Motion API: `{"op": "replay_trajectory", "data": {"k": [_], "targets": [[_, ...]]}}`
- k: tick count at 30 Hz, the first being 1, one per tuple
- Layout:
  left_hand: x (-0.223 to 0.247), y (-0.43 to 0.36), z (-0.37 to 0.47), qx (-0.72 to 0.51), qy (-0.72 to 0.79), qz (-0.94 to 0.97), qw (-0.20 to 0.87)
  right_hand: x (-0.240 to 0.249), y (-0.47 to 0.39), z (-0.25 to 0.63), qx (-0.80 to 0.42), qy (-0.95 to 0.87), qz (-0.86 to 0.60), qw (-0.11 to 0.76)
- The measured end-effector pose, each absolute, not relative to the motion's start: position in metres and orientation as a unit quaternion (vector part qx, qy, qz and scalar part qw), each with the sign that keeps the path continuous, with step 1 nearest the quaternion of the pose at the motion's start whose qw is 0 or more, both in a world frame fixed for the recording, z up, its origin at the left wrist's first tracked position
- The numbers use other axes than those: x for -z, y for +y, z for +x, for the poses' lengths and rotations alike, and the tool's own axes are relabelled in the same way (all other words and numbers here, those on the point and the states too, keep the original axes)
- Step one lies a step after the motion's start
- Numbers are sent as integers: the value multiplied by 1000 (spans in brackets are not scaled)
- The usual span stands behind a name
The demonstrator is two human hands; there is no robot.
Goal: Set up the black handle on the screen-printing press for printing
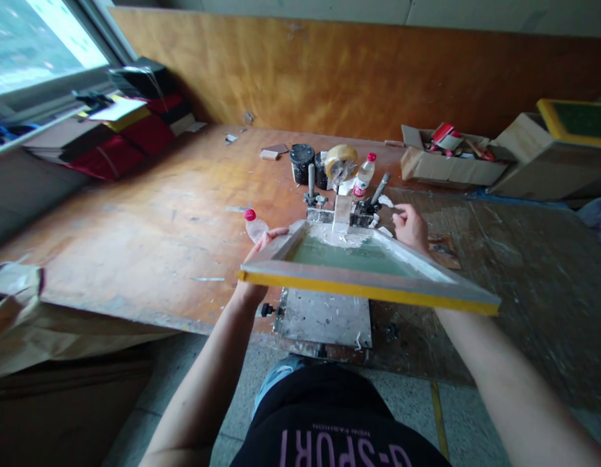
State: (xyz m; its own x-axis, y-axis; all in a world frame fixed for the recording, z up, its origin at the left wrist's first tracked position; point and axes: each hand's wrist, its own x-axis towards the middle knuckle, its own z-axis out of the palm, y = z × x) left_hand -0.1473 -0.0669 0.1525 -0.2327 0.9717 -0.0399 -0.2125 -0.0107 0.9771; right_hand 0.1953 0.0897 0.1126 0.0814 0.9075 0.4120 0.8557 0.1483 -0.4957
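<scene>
A screen printing frame (373,282) with pale green mesh and yellow tape along its near edge is tilted up over a metal base plate (324,318). Its far end sits at a clamp (343,213) with a white-smeared block. My left hand (262,251) is closed around the frame's left side, fingers over the rim. Beyond the frame's right side, my right hand (411,228) has its fingers curled in a pinch beside a small white piece (386,202) near the clamp's right post (380,188). Whether it grips anything is too small to tell.
A bottle with a red cap (364,176), a tape roll (341,162) and black jars (302,163) stand behind the clamp. Another bottle (255,225) is left of the frame. Cardboard boxes (453,170) sit back right; stacked red and black items (135,139) lie back left.
</scene>
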Motion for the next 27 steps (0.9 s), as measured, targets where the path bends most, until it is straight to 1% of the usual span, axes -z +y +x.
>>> {"op": "replay_trajectory", "data": {"k": [2, 5, 8, 10, 13, 17, 19, 21, 24, 27], "targets": [[-158, -53, -144, -624, 462, 378, 503, -86, 77, 204, -86, -668, -660, 334], [-164, -39, -140, -632, 455, 355, 518, -49, 49, 194, -151, -708, -623, 297], [-166, -35, -137, -643, 460, 339, 511, -28, 23, 172, -189, -755, -572, 259], [-164, -35, -136, -644, 456, 340, 512, -23, 12, 160, -181, -795, -527, 239], [-157, -37, -135, -650, 453, 337, 509, -22, 5, 151, -146, -839, -480, 209], [-132, -51, -125, -650, 480, 308, 502, -23, 5, 150, -133, -848, -478, 190], [-114, -64, -114, -607, 505, 294, 538, -24, 6, 150, -134, -847, -480, 186], [-95, -80, -98, -531, 527, 288, 598, -30, 4, 148, -123, -848, -480, 188], [-74, -102, -72, -424, 521, 266, 691, -48, -10, 140, -72, -859, -461, 212], [-66, -114, -48, -417, 486, 199, 742, -69, -39, 124, -12, -893, -394, 217]]}}
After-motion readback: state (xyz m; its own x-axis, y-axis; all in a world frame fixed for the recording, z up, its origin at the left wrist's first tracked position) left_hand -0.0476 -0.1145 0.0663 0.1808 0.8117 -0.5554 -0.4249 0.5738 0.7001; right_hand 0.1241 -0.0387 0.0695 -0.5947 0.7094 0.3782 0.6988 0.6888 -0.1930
